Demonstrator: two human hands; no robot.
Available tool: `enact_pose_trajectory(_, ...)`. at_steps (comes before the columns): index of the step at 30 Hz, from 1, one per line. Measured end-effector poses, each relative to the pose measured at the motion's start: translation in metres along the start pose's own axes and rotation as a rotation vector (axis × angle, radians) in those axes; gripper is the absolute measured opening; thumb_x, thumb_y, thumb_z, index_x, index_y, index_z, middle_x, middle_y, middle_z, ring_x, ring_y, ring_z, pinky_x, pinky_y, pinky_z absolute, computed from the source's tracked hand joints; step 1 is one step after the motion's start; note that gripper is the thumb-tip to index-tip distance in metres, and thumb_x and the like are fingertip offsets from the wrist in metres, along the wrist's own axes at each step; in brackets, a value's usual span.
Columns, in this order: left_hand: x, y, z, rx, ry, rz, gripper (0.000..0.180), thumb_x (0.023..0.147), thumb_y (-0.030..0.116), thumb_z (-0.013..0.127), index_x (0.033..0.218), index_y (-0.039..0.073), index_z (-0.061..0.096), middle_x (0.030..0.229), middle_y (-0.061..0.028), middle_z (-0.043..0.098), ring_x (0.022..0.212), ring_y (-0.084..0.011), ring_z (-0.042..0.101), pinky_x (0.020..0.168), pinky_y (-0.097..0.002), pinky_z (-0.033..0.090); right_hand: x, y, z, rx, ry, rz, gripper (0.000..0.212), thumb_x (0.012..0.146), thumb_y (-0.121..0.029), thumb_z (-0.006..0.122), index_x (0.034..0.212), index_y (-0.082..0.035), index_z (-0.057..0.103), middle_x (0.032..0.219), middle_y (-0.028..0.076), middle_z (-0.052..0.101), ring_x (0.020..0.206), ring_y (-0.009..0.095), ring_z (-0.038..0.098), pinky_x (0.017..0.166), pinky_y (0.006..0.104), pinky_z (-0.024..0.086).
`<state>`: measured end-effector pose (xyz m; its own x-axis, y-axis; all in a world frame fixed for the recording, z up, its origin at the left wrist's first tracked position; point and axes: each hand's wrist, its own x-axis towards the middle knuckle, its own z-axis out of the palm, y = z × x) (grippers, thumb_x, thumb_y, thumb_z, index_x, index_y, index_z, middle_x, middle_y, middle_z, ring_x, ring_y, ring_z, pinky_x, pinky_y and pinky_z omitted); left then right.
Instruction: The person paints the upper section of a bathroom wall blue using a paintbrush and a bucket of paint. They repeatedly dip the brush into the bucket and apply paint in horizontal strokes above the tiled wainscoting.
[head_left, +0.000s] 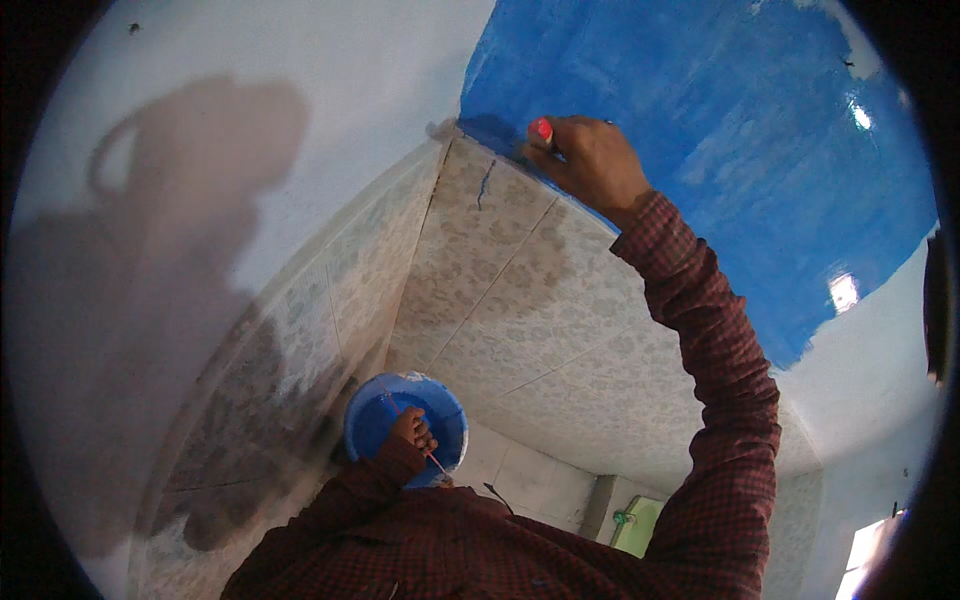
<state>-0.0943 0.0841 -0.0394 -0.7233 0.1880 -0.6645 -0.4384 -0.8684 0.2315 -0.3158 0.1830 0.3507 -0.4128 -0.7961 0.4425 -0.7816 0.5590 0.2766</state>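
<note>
Ideally, the right hand, curled round what looks like a red-ended paintbrush at the blue paint's lower edge, should stroke lightly above the patterned tiles, while the left hand, closed on its thin handle, should hold the blue bucket level.

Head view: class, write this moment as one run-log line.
left hand: gripping handle of blue bucket | right hand: holding red-ended tool near lower edge of blue paint | tiles: blue streak

Long-sleeved shirt in small checks, seemingly dark red and black, sleeves creased
</note>
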Motion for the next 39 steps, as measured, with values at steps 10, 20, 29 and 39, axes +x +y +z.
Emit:
enact_pose_trajectory(10,-0.003,-0.004,0.003,-0.009,-0.01,-0.006,0.03,0.079,0.021,0.052,0.059,0.015,0.031,0.045,0.002,0.026,0.035,-0.0119,0.025,0.044,-0.0311,0.032,-0.018,0.005,-0.006,0.027,0.03,-0.013,0.019,0.079,-0.024,0.058,0.083,-0.005,0.058,0.068,0.016,0.057,0.065,0.034,0.056,0.057,0.0434,0.044)
enact_pose_trajectory(20,-0.004,-0.009,0.007,0.019,-0.011,-0.008,0.029,0.079,0.021,0.052,0.058,0.016,0.032,0.044,0.002,0.027,0.036,-0.0115,0.025,0.045,-0.031,0.033,-0.042,0.011,-0.012,0.03,0.079,0.019,0.021,0.081,-0.025,0.056,0.078,-0.004,0.056,0.065,0.015,0.055,0.064,0.034,0.055,0.057,0.0435,0.043)
enact_pose_trajectory(29,-0.004,-0.012,0.008,0.059,-0.031,0.004,0.029,0.08,0.021,0.051,0.059,0.016,0.032,0.045,0.0023,0.026,0.036,-0.0111,0.026,0.045,-0.0304,0.033,-0.06,0.016,-0.015,0.035,0.106,0.057,0.024,0.082,-0.027,0.055,0.074,-0.004,0.056,0.065,0.015,0.054,0.062,0.034,0.054,0.055,0.0432,0.042)
enact_pose_trajectory(39,-0.006,-0.011,0.012,0.065,-0.023,-0.02,0.029,0.08,0.02,0.051,0.06,0.015,0.032,0.046,0.002,0.026,0.037,-0.011,0.025,0.045,-0.0296,0.032,-0.066,0.016,-0.023,0.037,0.071,0.071,0.02,0.08,-0.025,0.057,0.079,-0.005,0.057,0.067,0.013,0.056,0.065,0.033,0.055,0.057,0.0422,0.043)
